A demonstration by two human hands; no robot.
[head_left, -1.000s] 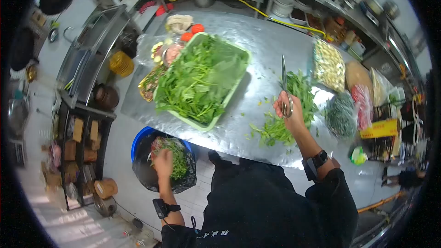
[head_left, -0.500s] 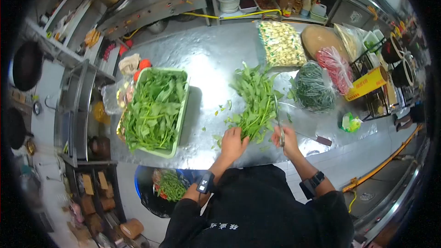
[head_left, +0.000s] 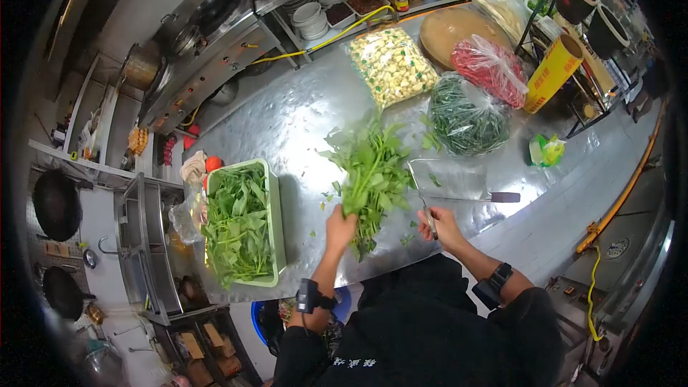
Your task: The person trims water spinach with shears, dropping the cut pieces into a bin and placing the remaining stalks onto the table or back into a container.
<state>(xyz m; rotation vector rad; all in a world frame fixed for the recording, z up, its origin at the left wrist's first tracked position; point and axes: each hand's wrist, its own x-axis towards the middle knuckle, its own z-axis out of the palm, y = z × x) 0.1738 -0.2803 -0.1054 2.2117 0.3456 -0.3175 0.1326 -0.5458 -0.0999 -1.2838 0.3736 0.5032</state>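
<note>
My left hand [head_left: 340, 231] is closed on the near left side of a bunch of leafy greens [head_left: 374, 161], whose stems and leaves spread over the steel table. To the right, my right hand [head_left: 444, 231] grips a pair of scissors [head_left: 428, 216] by the handles, the thin blades pointing away from me and towards the bunch. A cleaver [head_left: 459, 180] with a dark handle lies flat just beyond the right hand. On the left stands a light green tub [head_left: 278, 233] heaped with more greens [head_left: 240, 222]. Small loose leaves lie around the bunch.
A bag of pale cut pieces [head_left: 394, 64], a bag of dark green vegetables [head_left: 469, 116], a red bag [head_left: 489, 72] and a round board [head_left: 462, 32] sit at the back right. A blue-rimmed bin [head_left: 261, 326] stands below the table's front edge [head_left: 301, 288].
The view has turned. My left hand has closed on the bunch and the greens look lifted and shifted. The scissors have drawn back from the greens, and the cleaver's blade is now uncovered.
</note>
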